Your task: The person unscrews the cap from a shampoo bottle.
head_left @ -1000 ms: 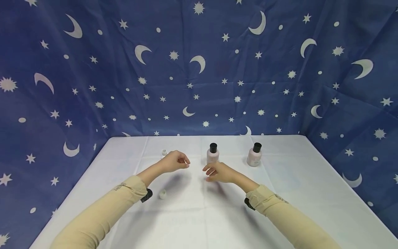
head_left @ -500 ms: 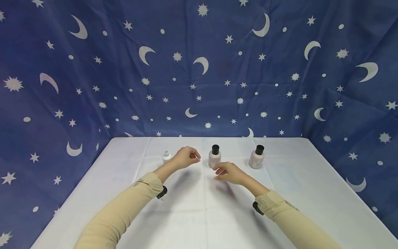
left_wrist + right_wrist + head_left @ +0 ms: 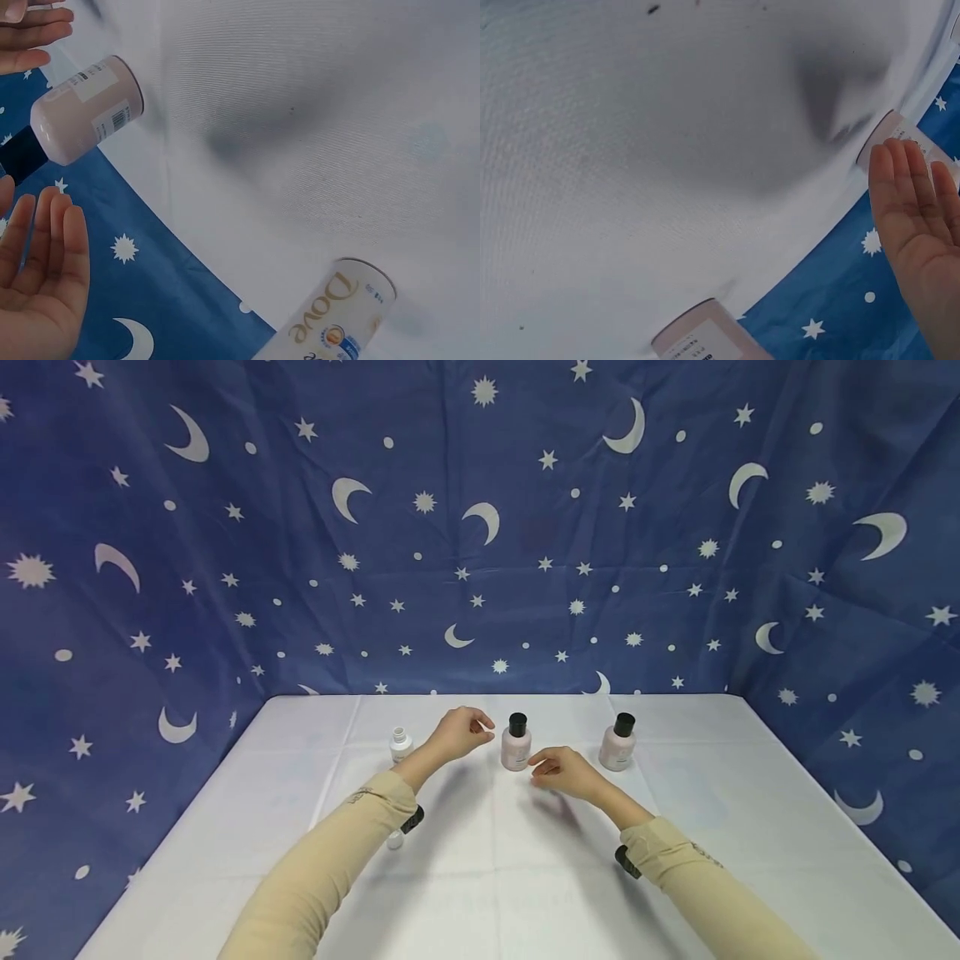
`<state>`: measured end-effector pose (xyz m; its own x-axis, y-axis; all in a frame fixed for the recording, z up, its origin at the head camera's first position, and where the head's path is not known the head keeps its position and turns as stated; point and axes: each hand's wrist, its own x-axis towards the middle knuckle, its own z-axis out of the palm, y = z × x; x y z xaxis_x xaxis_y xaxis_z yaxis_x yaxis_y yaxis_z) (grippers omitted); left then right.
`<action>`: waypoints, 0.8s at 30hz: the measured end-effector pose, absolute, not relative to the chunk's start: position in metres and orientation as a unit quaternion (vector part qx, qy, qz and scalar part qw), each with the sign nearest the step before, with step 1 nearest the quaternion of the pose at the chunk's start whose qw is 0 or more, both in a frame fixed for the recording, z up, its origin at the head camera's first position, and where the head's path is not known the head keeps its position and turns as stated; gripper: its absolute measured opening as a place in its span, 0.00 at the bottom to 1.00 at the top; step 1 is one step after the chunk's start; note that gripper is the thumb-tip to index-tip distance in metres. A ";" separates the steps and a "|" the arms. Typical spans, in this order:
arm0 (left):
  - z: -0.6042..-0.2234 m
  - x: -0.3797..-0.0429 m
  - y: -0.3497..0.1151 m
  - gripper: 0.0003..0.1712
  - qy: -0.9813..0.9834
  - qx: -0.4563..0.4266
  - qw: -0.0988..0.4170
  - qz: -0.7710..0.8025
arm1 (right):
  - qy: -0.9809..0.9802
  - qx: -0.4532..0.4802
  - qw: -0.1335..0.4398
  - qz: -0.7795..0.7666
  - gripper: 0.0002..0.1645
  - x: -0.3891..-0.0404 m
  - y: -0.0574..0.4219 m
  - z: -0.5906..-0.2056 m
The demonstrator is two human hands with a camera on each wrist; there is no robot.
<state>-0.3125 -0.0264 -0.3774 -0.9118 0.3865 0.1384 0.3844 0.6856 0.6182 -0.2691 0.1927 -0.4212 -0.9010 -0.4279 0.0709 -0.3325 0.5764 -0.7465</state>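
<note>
A pink bottle with a black cap (image 3: 516, 750) stands upright at the middle of the table. Just left of it hovers my left hand (image 3: 463, 732), fingers loosely bent and holding nothing. My right hand (image 3: 566, 773) is in the air at the bottle's lower right, likewise holding nothing. In the left wrist view, the left hand (image 3: 45, 281) has its fingers near the black cap of the pink bottle (image 3: 86, 112). In the right wrist view, the right hand (image 3: 919, 225) partly covers that pink bottle (image 3: 900, 131).
A second pink bottle (image 3: 617, 750) stands at the right. To the left is a white bottle with an uncovered neck (image 3: 401, 745), lettered "Dove" in the left wrist view. A small white cap (image 3: 395, 840) lies beside the left forearm. A blue curtain (image 3: 480, 527) borders the white table.
My left hand has moved right, up beside the middle pink bottle. My right hand has shifted right, uncovering that bottle's lower part. More of the white bottle shows behind the left arm.
</note>
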 end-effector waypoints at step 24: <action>-0.381 -0.323 -0.006 0.27 0.869 0.214 0.080 0.438 | 0.891 -0.100 0.041 -0.441 0.40 -0.299 0.189 -0.432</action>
